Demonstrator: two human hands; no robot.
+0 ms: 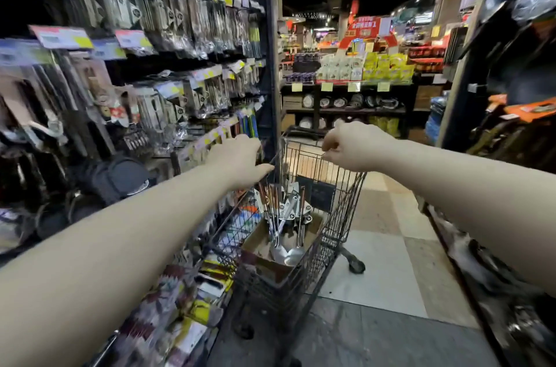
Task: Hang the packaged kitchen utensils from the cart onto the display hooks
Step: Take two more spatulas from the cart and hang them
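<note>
Stretching both arms toward cart, parked just beside display hooks for short carry. Left hand at cart's near-rack rim, fingers hidden; grip cannot tell. Right hand curled, pinching top rim wire, likely steadying cart. Packaged utensils stand handles-up in cardboard box inside cart, ready for picking; none lifted yet.

Both arms outstretched, left hand, right hand, fingers curled
</note>
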